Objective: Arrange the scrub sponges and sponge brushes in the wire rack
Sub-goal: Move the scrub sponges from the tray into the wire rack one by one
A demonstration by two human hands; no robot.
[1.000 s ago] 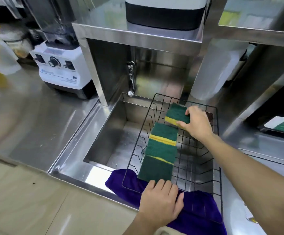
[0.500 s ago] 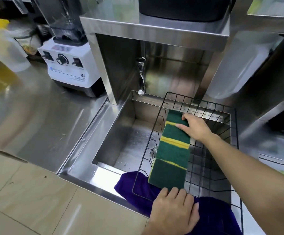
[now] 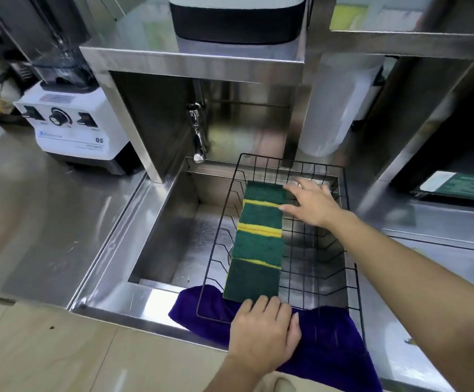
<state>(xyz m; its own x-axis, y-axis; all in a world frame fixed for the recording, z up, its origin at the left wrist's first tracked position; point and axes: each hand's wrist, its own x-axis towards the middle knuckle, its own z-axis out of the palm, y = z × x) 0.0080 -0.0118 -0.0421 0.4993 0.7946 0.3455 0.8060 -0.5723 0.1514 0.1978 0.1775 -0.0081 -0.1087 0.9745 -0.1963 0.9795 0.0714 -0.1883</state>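
A black wire rack (image 3: 351, 250) sits over the right part of a steel sink. Several green-and-yellow scrub sponges (image 3: 258, 244) lie in a row along the rack's left side, overlapping front to back. My right hand (image 3: 310, 203) hovers at the far end of the row with fingers spread, fingertips beside the farthest sponge and holding nothing. My left hand (image 3: 264, 332) rests on the rack's near rim, fingers touching the front edge of the nearest sponge. No sponge brush is in view.
A purple cloth (image 3: 329, 343) lies under the rack's front edge. The sink basin (image 3: 173, 236) opens to the left, with a tap (image 3: 197, 134) behind it. A white blender base (image 3: 72, 128) stands at back left. Steel shelves rise behind and to the right.
My right hand set the farthest sponge down at the back of the row, let go and opened. My left hand stayed at the rack's front edge.
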